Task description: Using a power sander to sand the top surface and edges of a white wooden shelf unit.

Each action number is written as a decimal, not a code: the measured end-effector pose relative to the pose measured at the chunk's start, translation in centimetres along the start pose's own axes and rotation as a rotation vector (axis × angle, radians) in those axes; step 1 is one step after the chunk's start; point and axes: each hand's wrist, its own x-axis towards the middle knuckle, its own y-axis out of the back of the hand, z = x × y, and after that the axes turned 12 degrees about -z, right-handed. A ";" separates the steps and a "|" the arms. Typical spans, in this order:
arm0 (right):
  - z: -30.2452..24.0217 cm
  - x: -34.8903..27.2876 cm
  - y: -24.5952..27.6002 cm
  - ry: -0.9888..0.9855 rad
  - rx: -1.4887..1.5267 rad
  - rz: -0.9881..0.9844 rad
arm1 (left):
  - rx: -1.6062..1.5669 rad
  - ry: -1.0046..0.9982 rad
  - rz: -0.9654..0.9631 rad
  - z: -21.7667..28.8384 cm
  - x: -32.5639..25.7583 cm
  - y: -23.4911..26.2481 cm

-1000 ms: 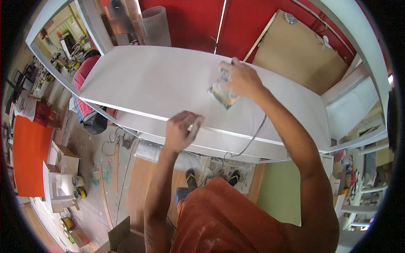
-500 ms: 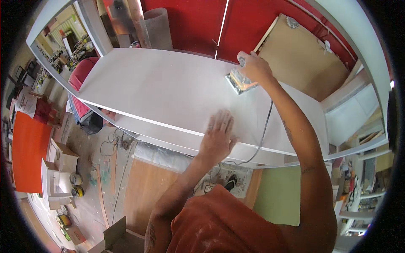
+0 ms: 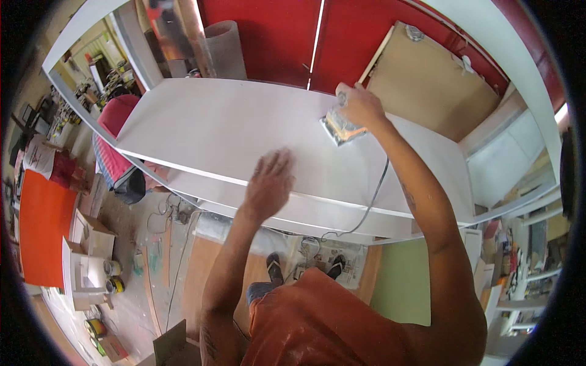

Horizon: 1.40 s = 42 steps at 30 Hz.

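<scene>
A long white shelf board (image 3: 201, 125) runs across the view in front of me. My right hand (image 3: 361, 108) is wrapped round the top of an electric sander (image 3: 339, 129), whose square base rests on the board right of its middle. From the sander a dark cord (image 3: 379, 183) trails over the board's front edge. My left hand (image 3: 268, 183) is over the front edge of the board, fingers stretched out and slightly blurred, holding nothing. Whether its fingertips touch the surface I cannot tell.
Behind the board are a red wall (image 3: 268, 43), a grey rolled sheet (image 3: 224, 49) and a brown panel (image 3: 433, 79). A person in pink (image 3: 116, 116) is beyond the left end. Paint cans (image 3: 113, 284) and an orange panel (image 3: 46, 226) stand at left. A second white shelf (image 3: 210, 198) lies below.
My left hand has moved left along the front of the board. The sander, still in my right hand, has shifted slightly left. Both my feet now show below.
</scene>
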 end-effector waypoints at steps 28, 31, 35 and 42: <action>7.0 7.5 1.2 -0.203 -0.028 0.020 | 0.086 0.760 0.001 -17.2 7.1 3.9; 5.9 6.4 0.9 -0.201 0.032 0.041 | 0.157 0.833 0.021 -17.6 8.3 3.4; 3.8 1.7 1.0 -0.068 0.010 -0.069 | 0.179 0.619 0.032 -16.3 6.8 2.5; 1.3 -9.4 0.9 0.037 0.038 -0.089 | 0.093 0.086 -0.048 -11.0 -1.5 3.4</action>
